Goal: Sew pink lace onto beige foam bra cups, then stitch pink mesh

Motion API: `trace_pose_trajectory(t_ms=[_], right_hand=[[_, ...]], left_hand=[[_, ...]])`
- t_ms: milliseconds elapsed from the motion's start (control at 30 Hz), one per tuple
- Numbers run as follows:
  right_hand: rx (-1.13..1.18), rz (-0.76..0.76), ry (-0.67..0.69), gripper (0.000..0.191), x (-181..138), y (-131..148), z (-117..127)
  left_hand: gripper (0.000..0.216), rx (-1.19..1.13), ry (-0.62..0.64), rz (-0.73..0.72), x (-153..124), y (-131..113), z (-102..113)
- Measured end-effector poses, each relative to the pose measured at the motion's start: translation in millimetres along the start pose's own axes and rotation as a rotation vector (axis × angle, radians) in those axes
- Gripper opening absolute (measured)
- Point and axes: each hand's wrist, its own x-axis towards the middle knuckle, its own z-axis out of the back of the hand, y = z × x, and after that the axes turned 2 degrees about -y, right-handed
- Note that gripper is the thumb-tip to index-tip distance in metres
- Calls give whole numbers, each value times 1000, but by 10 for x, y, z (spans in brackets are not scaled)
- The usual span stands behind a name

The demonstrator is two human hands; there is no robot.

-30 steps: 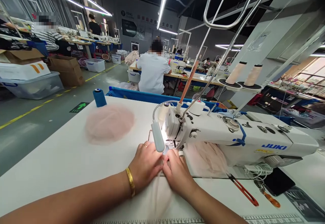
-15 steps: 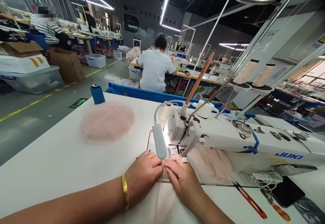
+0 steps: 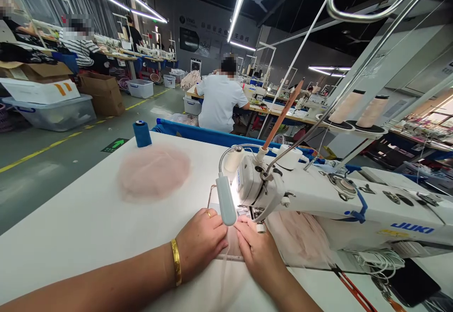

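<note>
A sheer pale-pink fabric (image 3: 230,249) runs between my hands in front of the sewing machine (image 3: 304,180) and hangs toward me. My left hand (image 3: 201,242), with a ring and a gold bangle, has its fingers curled closed on the fabric's left side. Opposite it, my right hand (image 3: 261,250) lies close to the presser foot, fingers together and pressed on the fabric; its fingertips are partly hidden. A small grey lamp (image 3: 226,201) hangs over the gap and hides part of the needle area. More bunched pink fabric (image 3: 300,236) lies under the machine arm.
A round pink sheer piece (image 3: 154,174) and a blue thread cone (image 3: 142,134) rest on the white table (image 3: 88,222). At right are red-handled tweezers (image 3: 354,289), a coiled white cable (image 3: 382,260) and a black phone (image 3: 414,281). A person (image 3: 222,99) sits ahead.
The gap between my hands has widened slightly, with a narrower fold of fabric trailing between them. The whole view has shifted a little, moving most things rightward in the picture.
</note>
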Motion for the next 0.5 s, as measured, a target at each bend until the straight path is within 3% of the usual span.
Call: trace_pose_trajectory(t_ms=[200,500], right_hand=[[-38,24,-59,44,2,-41,-45],[-106,-16,19,41,-8,-8,-14]], left_hand=[[5,-3,27,18,36,5,38],[7,-40,109,54,17,19,55]])
